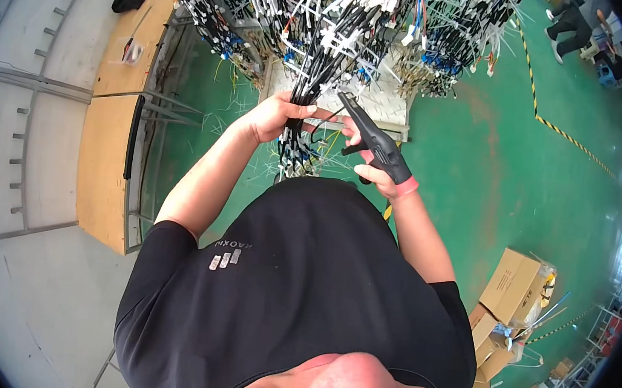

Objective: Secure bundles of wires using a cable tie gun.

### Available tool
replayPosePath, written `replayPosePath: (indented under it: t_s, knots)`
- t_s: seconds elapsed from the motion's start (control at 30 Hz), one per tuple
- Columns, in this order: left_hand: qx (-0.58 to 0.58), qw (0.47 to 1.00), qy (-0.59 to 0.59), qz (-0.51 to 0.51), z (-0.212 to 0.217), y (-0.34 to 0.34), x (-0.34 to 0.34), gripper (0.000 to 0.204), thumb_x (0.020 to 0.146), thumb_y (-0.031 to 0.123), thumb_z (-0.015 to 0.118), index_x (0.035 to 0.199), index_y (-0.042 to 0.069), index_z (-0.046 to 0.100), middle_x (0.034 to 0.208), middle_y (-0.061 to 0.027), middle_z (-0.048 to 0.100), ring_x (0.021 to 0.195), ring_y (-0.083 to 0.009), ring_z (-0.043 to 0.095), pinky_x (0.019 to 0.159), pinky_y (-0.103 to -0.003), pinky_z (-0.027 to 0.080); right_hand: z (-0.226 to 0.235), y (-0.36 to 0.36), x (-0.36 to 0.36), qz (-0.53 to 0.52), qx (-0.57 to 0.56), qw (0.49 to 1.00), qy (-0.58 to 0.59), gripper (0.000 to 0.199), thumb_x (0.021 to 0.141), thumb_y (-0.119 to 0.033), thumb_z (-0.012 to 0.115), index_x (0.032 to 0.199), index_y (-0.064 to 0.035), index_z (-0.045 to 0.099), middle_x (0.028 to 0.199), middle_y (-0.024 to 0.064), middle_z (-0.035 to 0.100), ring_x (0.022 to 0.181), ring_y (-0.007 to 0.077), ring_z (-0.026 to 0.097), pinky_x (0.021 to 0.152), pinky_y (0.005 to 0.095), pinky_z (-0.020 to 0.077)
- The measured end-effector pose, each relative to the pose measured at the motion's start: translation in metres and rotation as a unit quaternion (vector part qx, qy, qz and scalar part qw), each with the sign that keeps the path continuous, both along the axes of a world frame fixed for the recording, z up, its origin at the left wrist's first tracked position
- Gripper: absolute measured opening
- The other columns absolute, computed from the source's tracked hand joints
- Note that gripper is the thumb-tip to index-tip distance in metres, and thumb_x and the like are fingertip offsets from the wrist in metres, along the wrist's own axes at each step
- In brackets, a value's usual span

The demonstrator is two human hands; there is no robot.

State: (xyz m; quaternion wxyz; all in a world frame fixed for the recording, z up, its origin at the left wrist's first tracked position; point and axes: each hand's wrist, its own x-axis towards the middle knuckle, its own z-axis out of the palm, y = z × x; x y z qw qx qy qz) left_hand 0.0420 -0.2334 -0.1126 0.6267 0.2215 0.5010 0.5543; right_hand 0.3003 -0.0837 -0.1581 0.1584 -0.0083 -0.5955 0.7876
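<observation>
My left hand [277, 117] is closed around a bundle of black cables [297, 128], with its fingers reaching across toward the right. The bundle's lower ends carry small white and blue connectors and hang just in front of my body. In my right hand [374, 170] is a black cable tie gun [372, 137], gripped by its handle. Its narrow nose points up and left, close to the right side of the bundle. A thin dark strand runs between the bundle and the gun's nose; what it joins is too small to tell.
Many hanging wire harnesses [450, 27] with white connectors fill the far side, above a pale board [388, 111]. Wooden-topped benches [105, 172] stand along the left. Cardboard boxes [510, 287] lie at right on the green floor. Another person [571, 24] is at the far right.
</observation>
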Motion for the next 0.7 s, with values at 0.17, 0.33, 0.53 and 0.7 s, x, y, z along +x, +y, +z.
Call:
replayPosePath:
  t_s: [0.17,0.33,0.53,0.7]
  knots:
    - [-0.009,0.999,-0.034,0.014,-0.009,0.003,0.008,0.034,0.102,0.018,0.071,0.130,0.001,0.063,0.146,-0.0228,0.064,0.138,-0.0351,0.059,0.109,-0.050,0.050,-0.020,-0.005,-0.016,0.003,-0.064,0.998,-0.013,0.065,0.076,-0.017,0.082,0.138,-0.0124,0.063,0.140,0.0047,0.059,0.139,0.0226,0.051,0.116,0.0432,0.0387]
    - [-0.001,1.000,-0.009,0.001,-0.002,0.004,0.011,0.054,0.101,0.021,0.072,0.148,-0.001,0.057,0.156,-0.0170,0.057,0.145,-0.0307,0.053,0.111,-0.050,0.049,-0.003,-0.007,-0.016,-0.001,-0.176,0.984,0.000,0.055,0.071,-0.011,0.081,0.125,-0.0091,0.066,0.136,0.0048,0.059,0.133,0.0204,0.053,0.116,0.0393,0.0397]
    - [0.014,0.999,0.021,-0.032,-0.004,0.000,0.006,0.046,0.102,0.025,0.072,0.141,0.002,0.064,0.148,-0.0094,0.065,0.135,-0.0253,0.061,0.103,-0.042,0.054,-0.010,-0.003,-0.002,-0.019,-0.188,0.982,0.014,0.053,0.073,-0.014,0.082,0.122,-0.0054,0.064,0.120,0.0073,0.064,0.128,0.0276,0.059,0.123,0.0504,0.0359]
    - [0.020,0.999,0.019,-0.025,0.002,-0.014,-0.004,0.034,0.104,0.026,0.070,0.126,0.000,0.068,0.125,-0.0160,0.074,0.112,-0.0250,0.072,0.094,-0.039,0.058,-0.010,0.007,0.032,-0.123,-0.137,0.982,-0.029,0.052,0.070,-0.014,0.082,0.119,-0.0055,0.064,0.122,0.0087,0.065,0.133,0.0280,0.058,0.122,0.0474,0.0357]
